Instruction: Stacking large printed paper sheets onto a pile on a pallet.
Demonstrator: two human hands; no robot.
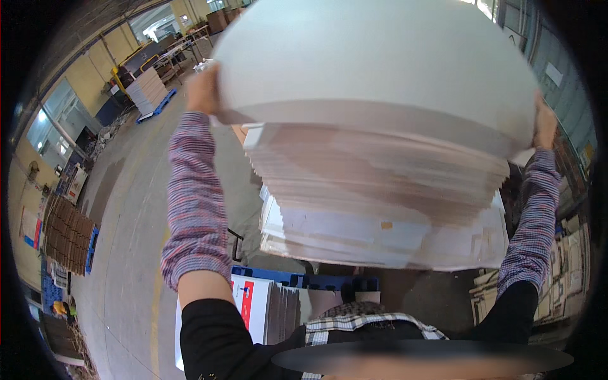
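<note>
The left hand (201, 88) and right hand (544, 123) clasp opposite edges of a bundle of white sheets (373, 63), raised just above the tall stack (380, 202); the bundle is lifted, not yet set anywhere, fingers clenched on it

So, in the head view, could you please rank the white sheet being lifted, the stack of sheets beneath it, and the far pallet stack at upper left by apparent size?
1. White sheet, held at both edges and closest to the camera, which inflates it.
2. Stack of sheets below.
3. Far pallet stack, smallest by distance.
</note>
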